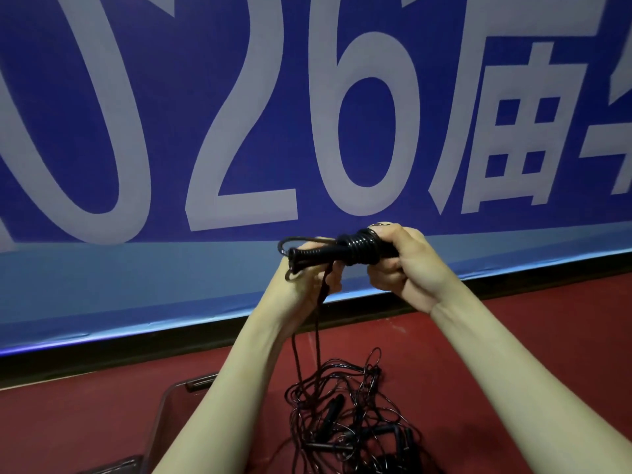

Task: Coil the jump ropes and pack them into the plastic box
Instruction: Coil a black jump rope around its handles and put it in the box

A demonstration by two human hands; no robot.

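A person's two hands are raised side by side in front of a banner (307, 114) that stands behind a floor (513, 354), the right hand (403, 265) gripping one end of a jump rope's handles (328, 253), the left hand (307, 282) just beside it under the other end. Cord is wound around the handles near the right hand, and a loose strand hangs from the left hand to a tangled pile of ropes (349, 415) on the floor below. Left of the pile, partly behind the left forearm, lies what appears to be the plastic box (164, 405).
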